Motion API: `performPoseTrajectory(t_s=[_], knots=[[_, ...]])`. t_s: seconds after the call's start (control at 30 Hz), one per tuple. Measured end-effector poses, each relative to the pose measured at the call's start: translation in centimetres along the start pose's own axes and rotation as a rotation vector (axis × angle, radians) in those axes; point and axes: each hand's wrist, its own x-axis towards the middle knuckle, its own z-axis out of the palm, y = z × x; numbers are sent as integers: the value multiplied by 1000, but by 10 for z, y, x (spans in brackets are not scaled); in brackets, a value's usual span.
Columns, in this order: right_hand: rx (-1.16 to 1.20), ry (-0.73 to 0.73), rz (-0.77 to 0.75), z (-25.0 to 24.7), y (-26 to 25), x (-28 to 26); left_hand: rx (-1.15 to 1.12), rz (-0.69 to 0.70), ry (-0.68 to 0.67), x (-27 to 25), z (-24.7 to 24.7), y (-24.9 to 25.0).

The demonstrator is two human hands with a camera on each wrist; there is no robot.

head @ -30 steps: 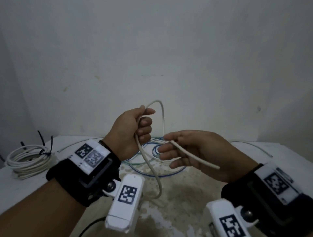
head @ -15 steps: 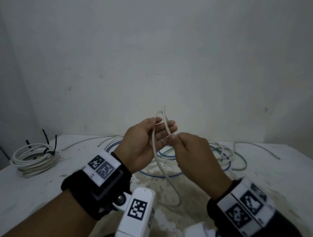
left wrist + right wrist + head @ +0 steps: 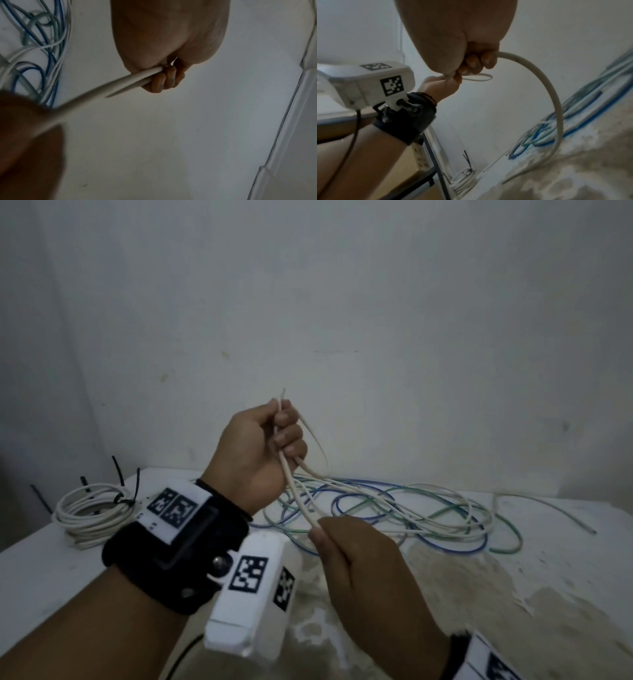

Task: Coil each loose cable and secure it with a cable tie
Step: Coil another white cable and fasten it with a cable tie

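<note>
The table (image 3: 513, 594) carries most of the remaining work: a loose tangle of cables (image 3: 394, 508), blue, green and white, at far centre; one finished coil (image 3: 92, 511), already tied, lies far left; the white cable (image 3: 294, 491) is barely started, the left hand (image 3: 260, 453) clenched round its first loops, the right hand (image 3: 359, 559) pinching the feed.

A plain white plastered wall (image 3: 342, 302), faintly scuffed and marked, fills the upper scene from 9 to 3 o'clock in dim, cool light. Below it, a white table (image 3: 548, 542) spans the lower half, its painted surface worn away at 6 o'clock into a mottled, brownish stained patch (image 3: 445, 594). At 9 o'clock the wall turns a corner into shadow.
</note>
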Motion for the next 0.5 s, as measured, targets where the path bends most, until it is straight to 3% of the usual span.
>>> performPoseTrajectory(t_s=[0.13,0.23,0.5], knots=[[-117,-42,-180,-4,20,-10,-27,8,-14,-1,-12,33],[-211,-62,-164,-11,48,-12,45,26,-38,-7,-17,51],[-280,122,-143,-76,103,33,148,104,-43,-20,-21,85]])
